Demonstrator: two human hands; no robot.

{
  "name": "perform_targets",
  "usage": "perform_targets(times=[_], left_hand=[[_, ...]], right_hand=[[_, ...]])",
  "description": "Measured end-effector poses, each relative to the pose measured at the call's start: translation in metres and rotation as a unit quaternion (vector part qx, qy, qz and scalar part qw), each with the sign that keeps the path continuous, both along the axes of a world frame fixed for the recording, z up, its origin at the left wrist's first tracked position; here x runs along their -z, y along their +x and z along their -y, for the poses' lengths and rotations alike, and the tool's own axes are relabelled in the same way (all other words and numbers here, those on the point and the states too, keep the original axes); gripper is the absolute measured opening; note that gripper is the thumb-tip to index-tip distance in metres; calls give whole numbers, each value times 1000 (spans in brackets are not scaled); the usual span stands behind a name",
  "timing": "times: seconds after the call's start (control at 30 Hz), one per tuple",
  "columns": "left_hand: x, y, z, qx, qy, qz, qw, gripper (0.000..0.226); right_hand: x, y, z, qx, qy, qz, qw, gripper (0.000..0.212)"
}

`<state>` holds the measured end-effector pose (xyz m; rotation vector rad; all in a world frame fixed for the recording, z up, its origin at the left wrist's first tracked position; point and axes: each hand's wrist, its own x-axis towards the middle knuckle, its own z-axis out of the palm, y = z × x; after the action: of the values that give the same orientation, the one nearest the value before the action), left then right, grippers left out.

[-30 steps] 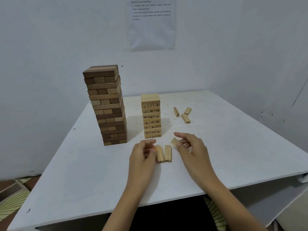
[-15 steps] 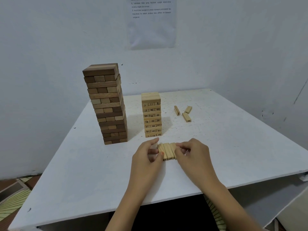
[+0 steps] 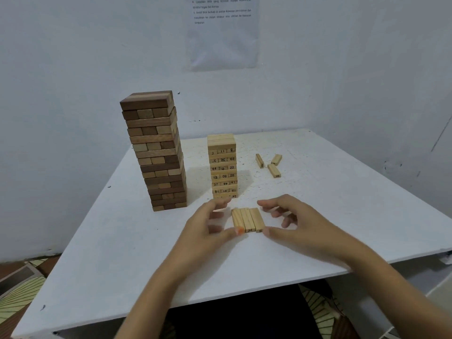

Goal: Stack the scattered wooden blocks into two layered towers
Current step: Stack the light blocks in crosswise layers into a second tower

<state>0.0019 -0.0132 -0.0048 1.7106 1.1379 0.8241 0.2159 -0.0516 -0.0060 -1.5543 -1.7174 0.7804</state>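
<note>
Fingers (image 3: 271,203) flank three blocks (image 3: 248,219) on white table (image 3: 122,253) (white walls (image 3: 73,69) behind).

- I see a dark tower (image 3: 159,152) on the left, standing upright. It is the taller one, built of mixed dark and light brown blocks in crossing layers of three.
- To its right and apart from it stands a pale tower (image 3: 222,167), shorter, with black numbers printed on the block ends.
- In front of the pale tower, nearer to me, a row of three blocks (image 3: 247,219) lies flat, with the long sides touching and the ends toward me.
- Farther back on the right, three loose blocks (image 3: 274,170) lie flat, close together at differing angles.
</note>
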Motion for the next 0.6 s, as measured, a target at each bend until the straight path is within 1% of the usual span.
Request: perform_targets(times=[0.07,0.13,0.2,0.27,0.4,0.5,0.6], left_hand=[[-5,-6,-5,33,28,-56,998,63],[-4,-6,-11,52,46,-74,995,72],[0,-4,-16,64,69,-84,992,73],[2,-1,-20,63,86,-74,992,69],[7,2,-21,40,91,-29,995,64],[12,2,-21,31,95,-3,995,65],[14,2,-21,31,105,-2,994,69]], right_hand=[[-1,10,-5,-39,-5,45,998,55],[-2,12,-13,-57,-9,46,997,60],[-3,12,-22,-70,-3,36,997,62],[-2,11,-28,-82,8,30,996,62],[2,11,-33,-88,26,22,996,57],[3,11,-34,-93,40,16,995,59],[4,9,-34,-90,53,9,994,61]])
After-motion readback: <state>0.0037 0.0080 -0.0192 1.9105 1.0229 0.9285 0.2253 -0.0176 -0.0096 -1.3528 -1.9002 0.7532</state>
